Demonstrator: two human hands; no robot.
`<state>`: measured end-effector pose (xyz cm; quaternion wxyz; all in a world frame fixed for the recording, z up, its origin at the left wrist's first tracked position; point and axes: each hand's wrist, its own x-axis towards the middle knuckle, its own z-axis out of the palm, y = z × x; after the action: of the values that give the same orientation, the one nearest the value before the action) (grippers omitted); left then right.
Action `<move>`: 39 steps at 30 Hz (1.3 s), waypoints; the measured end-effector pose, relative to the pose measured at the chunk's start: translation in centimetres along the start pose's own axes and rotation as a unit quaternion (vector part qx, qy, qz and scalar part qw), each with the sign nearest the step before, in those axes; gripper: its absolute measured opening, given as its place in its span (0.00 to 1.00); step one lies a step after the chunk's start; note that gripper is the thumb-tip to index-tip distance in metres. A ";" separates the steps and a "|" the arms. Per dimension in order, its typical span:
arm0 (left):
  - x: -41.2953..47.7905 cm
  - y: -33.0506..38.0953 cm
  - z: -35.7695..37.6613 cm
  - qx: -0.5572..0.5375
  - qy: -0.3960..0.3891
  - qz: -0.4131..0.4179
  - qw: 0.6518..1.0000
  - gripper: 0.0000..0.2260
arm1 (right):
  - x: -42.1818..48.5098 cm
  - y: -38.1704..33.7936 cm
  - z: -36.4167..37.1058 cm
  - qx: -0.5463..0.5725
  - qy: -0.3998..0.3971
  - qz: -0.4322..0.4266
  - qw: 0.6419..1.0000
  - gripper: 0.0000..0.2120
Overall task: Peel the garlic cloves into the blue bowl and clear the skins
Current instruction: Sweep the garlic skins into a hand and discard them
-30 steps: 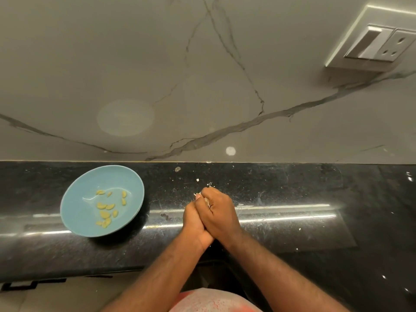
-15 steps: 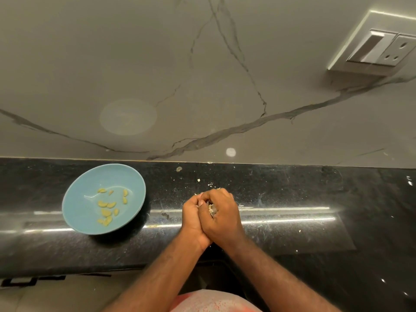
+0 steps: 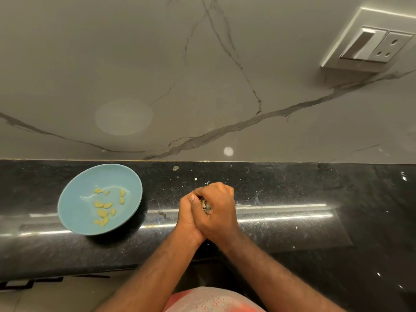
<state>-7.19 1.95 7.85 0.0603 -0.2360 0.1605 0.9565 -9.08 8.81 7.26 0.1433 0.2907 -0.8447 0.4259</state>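
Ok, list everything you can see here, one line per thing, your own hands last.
blue bowl: one, light blue, on the counter at left
peeled cloves: about ten, yellow, inside the bowl
garlic skins: one clump, pale, between both hands
skin flecks: a few, whitish, on the counter beyond the hands
countertop: one, glossy black
wall: one, grey with dark veins
switch and socket plate: one, white, upper right of the wall
shirt: pink and white, bottom edge
left hand: cupped round the skins
right hand: curled over the skins
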 end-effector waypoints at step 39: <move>-1.5 1.8 -1.7 -0.110 0.108 -0.001 0.988 0.18 | 1.9 -1.0 -3.0 0.222 0.011 0.201 0.954 0.18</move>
<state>-5.50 -0.34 7.61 0.0169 -0.3433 0.0592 0.9372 -10.03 10.07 10.63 -0.0045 0.1343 -0.7681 0.6261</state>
